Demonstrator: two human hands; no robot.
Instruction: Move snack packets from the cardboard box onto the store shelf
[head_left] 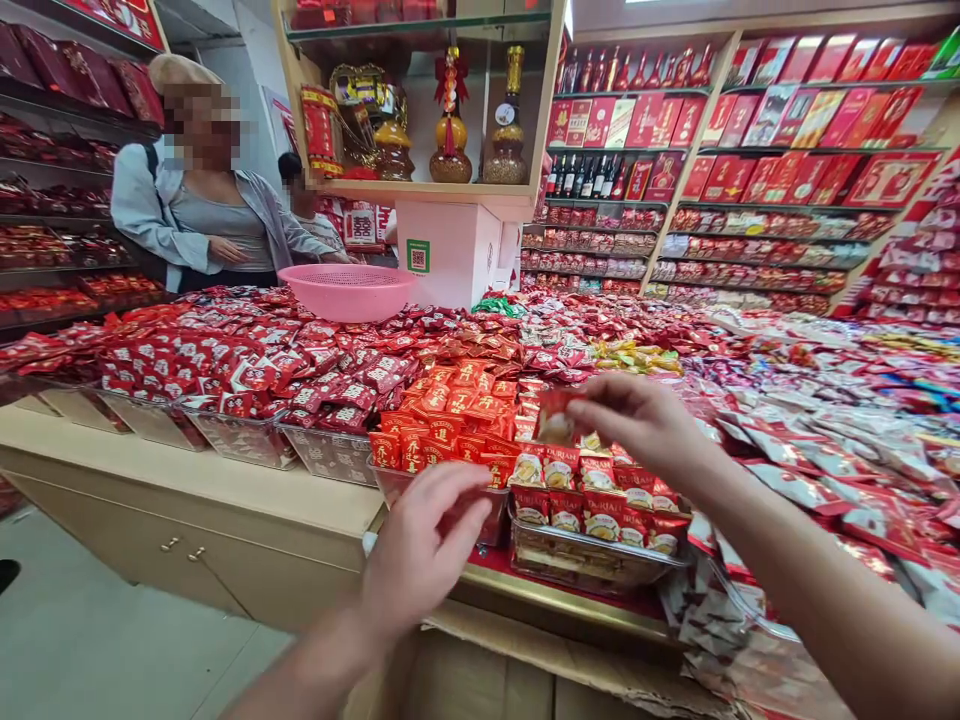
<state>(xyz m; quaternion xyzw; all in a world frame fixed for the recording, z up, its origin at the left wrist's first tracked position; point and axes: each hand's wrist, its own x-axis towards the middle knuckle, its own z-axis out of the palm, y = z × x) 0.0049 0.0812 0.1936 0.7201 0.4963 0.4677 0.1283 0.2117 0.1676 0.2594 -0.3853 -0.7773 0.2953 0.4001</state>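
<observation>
In the lower middle of the frame a clear tray [592, 565] stands at the counter edge, filled with rows of small red durian candy packets [600, 500]. Just to its left a second clear tray [390, 480] holds orange-red packets [450, 410]. More trays with dark red packets [247, 375] fill the left middle. A pink basket [349, 290] sits on the sweets in the upper middle; what is inside it cannot be seen.

The right hand [645, 425], in the centre right, pinches one red candy packet [556, 415] between thumb and first fingers, the other fingers loosely curled. The packet is above the durian tray, a little apart from the rows. It stands nearly upright, long axis about vertical, its face toward the camera.

The left hand [424, 545], lower centre, holds nothing; its fingers are half open, slightly bent, and pointing toward the front wall of the orange tray, close to it.

A person in a light jacket [150, 210] stands in the upper left.
</observation>
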